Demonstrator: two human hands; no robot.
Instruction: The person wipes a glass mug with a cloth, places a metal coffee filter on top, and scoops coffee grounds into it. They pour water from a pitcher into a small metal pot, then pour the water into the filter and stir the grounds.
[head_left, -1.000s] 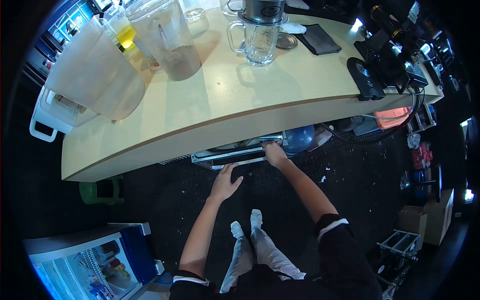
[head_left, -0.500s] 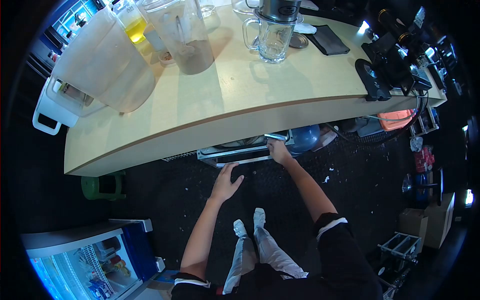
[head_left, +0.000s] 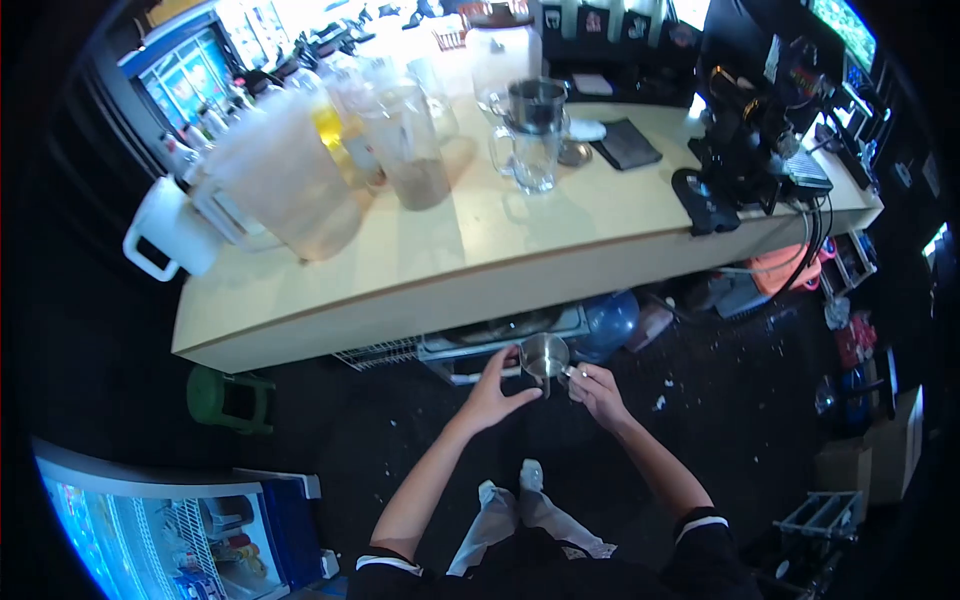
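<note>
A small round metal pot (head_left: 545, 352) is in front of the counter, its shiny inside facing up toward me. My right hand (head_left: 598, 393) is closed around the handle on the pot's right side. To the left, my left hand (head_left: 492, 395) is open with thumb and fingers apart, its fingertips right at the pot's rim. Behind the pot, a metal-framed stove-like unit (head_left: 450, 350) sits under the counter, partly covered by the pot and my left hand.
The wooden counter (head_left: 400, 275) carries a large plastic pitcher (head_left: 290, 190), a clear jug of brown liquid (head_left: 415, 160) and a glass mug topped by a metal filter (head_left: 535, 110). A blue round container (head_left: 612, 325), a green stool (head_left: 230, 400) and an open-fronted fridge (head_left: 190, 530) stand lower down.
My right hand has lifted the metal pot from under the counter toward me. My left hand has moved right and up to the pot's side. The view has tilted up.
</note>
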